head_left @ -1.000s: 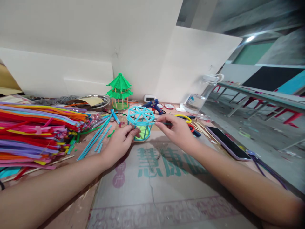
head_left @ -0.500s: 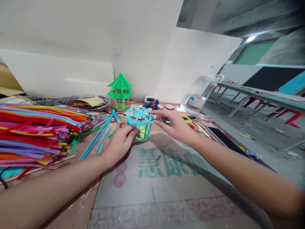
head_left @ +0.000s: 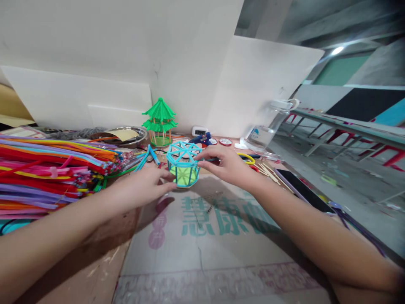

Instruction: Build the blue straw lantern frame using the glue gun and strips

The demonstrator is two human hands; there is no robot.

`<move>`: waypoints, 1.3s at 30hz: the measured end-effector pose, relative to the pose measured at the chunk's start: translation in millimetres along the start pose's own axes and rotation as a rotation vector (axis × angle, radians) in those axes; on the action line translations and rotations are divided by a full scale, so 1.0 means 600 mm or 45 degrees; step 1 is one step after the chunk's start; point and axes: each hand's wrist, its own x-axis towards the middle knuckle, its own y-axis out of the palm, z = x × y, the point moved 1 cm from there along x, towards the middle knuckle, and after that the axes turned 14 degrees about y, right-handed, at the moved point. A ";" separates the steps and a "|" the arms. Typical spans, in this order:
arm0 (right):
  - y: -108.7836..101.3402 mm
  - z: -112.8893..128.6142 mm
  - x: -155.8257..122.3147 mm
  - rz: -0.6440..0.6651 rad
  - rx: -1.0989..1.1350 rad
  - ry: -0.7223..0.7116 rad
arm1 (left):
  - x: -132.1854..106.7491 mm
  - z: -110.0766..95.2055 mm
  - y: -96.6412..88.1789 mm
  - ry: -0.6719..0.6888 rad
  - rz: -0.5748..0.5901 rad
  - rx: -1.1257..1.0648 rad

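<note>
A small eight-sided light-blue pavilion frame (head_left: 184, 153), which looks made of pipe cleaners, stands upright on the cardboard sheet (head_left: 177, 261). Its top has spokes meeting at the centre, thin posts run down its sides, and its floor is yellow-green. My right hand (head_left: 226, 162) pinches the frame's upper right rim between thumb and fingers; the exact contact is partly hidden. To the left of the frame, my left hand (head_left: 148, 183) is open, fingers apart, with its fingertips close to the lower left side. Behind stands a green two-tiered pavilion model (head_left: 160, 120).
Bundles of coloured pipe cleaners (head_left: 47, 177) fill the left side. At the back are a metal dish (head_left: 139, 137), a small digital clock (head_left: 200, 131), a blue glue gun (head_left: 201, 138) and a clear water bottle (head_left: 264, 126). Wooden sticks (head_left: 268, 173) and a dark phone-like slab (head_left: 302, 190) lie right.
My left hand has let go of the frame's lower side and moved left, its fingers opening. The frame has shifted slightly left, with my right hand still at its rim.
</note>
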 end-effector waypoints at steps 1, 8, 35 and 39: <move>0.001 0.000 -0.001 -0.006 -0.002 0.002 | -0.002 -0.006 -0.015 0.019 0.218 0.070; 0.005 0.000 -0.004 -0.020 0.008 0.038 | 0.054 -0.066 -0.077 0.532 0.023 0.604; 0.018 -0.008 -0.023 -0.050 0.298 0.168 | 0.084 -0.026 -0.025 0.616 0.122 0.306; 0.021 -0.015 -0.021 -0.081 0.306 0.198 | 0.086 -0.025 -0.024 0.615 0.099 0.322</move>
